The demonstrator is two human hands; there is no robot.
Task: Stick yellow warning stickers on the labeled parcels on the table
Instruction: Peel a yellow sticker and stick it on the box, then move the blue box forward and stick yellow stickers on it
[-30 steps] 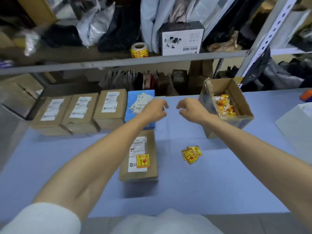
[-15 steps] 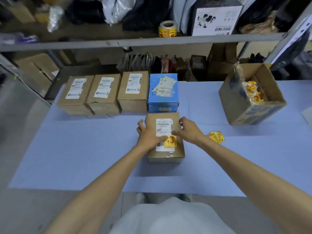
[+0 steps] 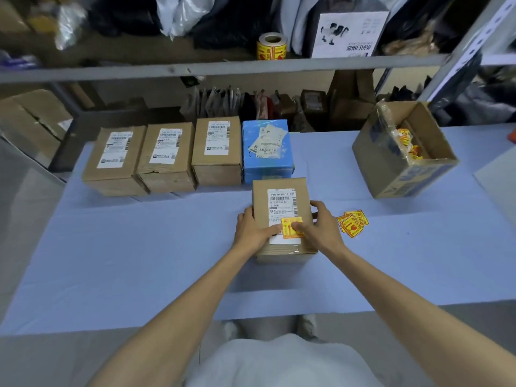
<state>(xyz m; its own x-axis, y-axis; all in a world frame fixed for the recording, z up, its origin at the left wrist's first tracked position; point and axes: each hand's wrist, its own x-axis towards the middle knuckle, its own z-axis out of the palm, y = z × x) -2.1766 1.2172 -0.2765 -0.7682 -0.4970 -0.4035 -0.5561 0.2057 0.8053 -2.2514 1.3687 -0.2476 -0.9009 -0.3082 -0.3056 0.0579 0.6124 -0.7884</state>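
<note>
Your left hand and right hand grip the parcel by its sides. Both thumbs press the sticker near its near end.

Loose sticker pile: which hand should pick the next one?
Right, probably. The right hand grips the parcel on the side next to the loose stickers; the left hand holds the opposite side and would have to cross it.

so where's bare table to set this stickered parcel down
Widest bare patch: the table left of the held parcel, in front of the three brown parcels. Also bare between the blue box and open carton. Crowded: loose stickers on its right.
</note>
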